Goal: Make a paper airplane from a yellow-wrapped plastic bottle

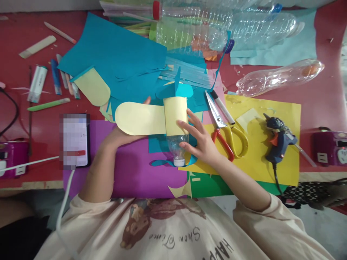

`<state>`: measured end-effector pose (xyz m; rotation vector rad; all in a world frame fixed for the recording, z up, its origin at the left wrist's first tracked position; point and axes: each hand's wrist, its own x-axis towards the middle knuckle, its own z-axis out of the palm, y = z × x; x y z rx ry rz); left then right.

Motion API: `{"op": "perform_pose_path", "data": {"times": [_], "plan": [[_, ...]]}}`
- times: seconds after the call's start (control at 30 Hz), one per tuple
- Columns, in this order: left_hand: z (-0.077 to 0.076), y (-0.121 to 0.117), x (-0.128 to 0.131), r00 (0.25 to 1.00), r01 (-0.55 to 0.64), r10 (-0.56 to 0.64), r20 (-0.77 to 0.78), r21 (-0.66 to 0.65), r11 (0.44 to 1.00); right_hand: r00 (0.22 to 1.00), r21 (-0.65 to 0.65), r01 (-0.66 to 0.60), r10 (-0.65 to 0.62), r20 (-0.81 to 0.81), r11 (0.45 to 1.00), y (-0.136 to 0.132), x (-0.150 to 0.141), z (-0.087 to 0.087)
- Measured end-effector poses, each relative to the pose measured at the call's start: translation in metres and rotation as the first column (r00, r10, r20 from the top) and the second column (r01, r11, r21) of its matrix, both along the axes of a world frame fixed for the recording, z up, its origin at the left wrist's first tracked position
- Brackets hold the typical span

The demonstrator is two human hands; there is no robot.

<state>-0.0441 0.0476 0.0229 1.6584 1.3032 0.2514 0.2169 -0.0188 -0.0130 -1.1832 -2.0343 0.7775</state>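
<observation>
A small clear plastic bottle wrapped in pale yellow paper lies at the centre, cap toward me, with a teal paper fin at its far end. A rounded pale yellow paper wing sticks out to its left. My left hand is mostly hidden under the wing, one fingertip showing above it, holding it up. My right hand rests with spread fingers against the bottle's right side, touching the yellow wrap.
Red-and-yellow scissors and a marker lie right of the bottle on yellow paper. A glue gun sits further right. Empty clear bottles lie at the back. A phone charges on the left; teal sheets lie behind.
</observation>
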Motion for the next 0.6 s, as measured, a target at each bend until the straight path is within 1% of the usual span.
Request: {"op": "perform_pose_path", "data": {"times": [0.03, 0.07, 0.1, 0.17, 0.2, 0.23, 0.27, 0.33, 0.4, 0.53, 0.57, 0.6], "plan": [[0.003, 0.001, -0.004, 0.999, -0.046, 0.045, 0.013, 0.052, 0.998, 1.000, 0.006, 0.000, 0.000, -0.012, 1.000, 0.000, 0.000, 0.000], [0.005, 0.003, -0.007, 0.993, -0.116, 0.115, 0.012, 0.157, 0.981, 1.000, 0.009, 0.000, 0.000, -0.023, 1.000, 0.000, 0.000, 0.000], [0.007, 0.004, -0.010, 0.983, -0.174, 0.182, -0.005, 0.274, 0.946, 1.000, 0.009, 0.001, -0.001, -0.031, 1.000, 0.000, 0.000, -0.001], [0.008, 0.008, -0.014, 0.936, -0.263, 0.344, -0.080, 0.491, 0.831, 0.999, 0.007, 0.005, -0.005, -0.043, 1.000, -0.001, 0.000, -0.001], [0.007, 0.010, -0.016, 0.899, -0.275, 0.415, -0.139, 0.559, 0.783, 0.999, 0.006, 0.006, -0.006, -0.046, 1.000, -0.001, 0.000, -0.001], [0.006, 0.011, -0.017, 0.852, -0.283, 0.484, -0.201, 0.601, 0.748, 0.999, 0.006, 0.007, -0.007, -0.047, 1.000, -0.001, 0.000, -0.001], [0.004, 0.013, -0.019, 0.806, -0.281, 0.530, -0.263, 0.618, 0.734, 0.999, 0.005, 0.007, -0.007, -0.048, 1.000, -0.001, -0.001, -0.001], [-0.001, 0.015, -0.022, 0.742, -0.267, 0.565, -0.360, 0.615, 0.742, 0.999, 0.004, 0.006, -0.006, -0.047, 1.000, -0.001, 0.000, -0.001], [-0.007, 0.017, -0.025, 0.717, -0.253, 0.558, -0.419, 0.589, 0.767, 0.999, -0.002, 0.006, -0.006, -0.041, 1.000, -0.001, 0.000, -0.001], [-0.012, 0.020, -0.031, 0.708, -0.188, 0.493, -0.506, 0.537, 0.822, 0.999, -0.003, 0.004, -0.004, -0.037, 1.000, 0.000, 0.000, 0.000], [-0.012, 0.021, -0.033, 0.701, -0.170, 0.481, -0.526, 0.533, 0.829, 0.999, 0.001, 0.005, -0.005, -0.035, 1.000, 0.000, 0.000, 0.001], [-0.013, 0.022, -0.035, 0.712, -0.138, 0.458, -0.531, 0.534, 0.834, 0.999, 0.005, 0.009, -0.009, -0.032, 1.000, 0.000, 0.000, 0.001]]}}
